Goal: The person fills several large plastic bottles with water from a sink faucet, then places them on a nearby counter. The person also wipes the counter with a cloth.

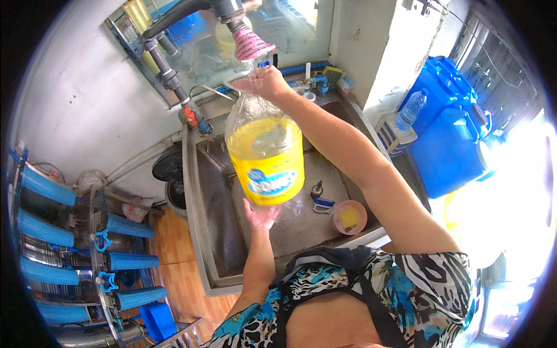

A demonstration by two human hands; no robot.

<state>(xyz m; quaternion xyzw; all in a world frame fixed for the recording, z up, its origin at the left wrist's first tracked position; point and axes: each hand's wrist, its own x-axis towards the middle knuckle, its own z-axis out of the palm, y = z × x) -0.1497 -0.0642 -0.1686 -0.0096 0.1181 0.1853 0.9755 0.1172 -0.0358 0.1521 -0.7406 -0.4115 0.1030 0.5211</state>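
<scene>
A large clear plastic jug (pixel 266 159) with a yellow label is held upright above the steel sink (pixel 217 226). My left hand (pixel 261 216) supports its base from below, fingers partly hidden by the jug. Up at the neck, my right hand (pixel 268 81) is closed around the top; the fingers' exact hold is hard to see. Water runs from a pipe outlet wrapped in pink material (pixel 252 46) down onto the neck and right hand. Liquid shows through the jug's wall, though its level is unclear.
In the basin lie a blue-and-white brush (pixel 322 204) and a pink bowl (pixel 358 219) with a yellow sponge (pixel 349 218). Blue jerrycans (pixel 444 153) and a small water bottle (pixel 412 109) stand at right. Blue filter housings (pixel 46 229) line the left.
</scene>
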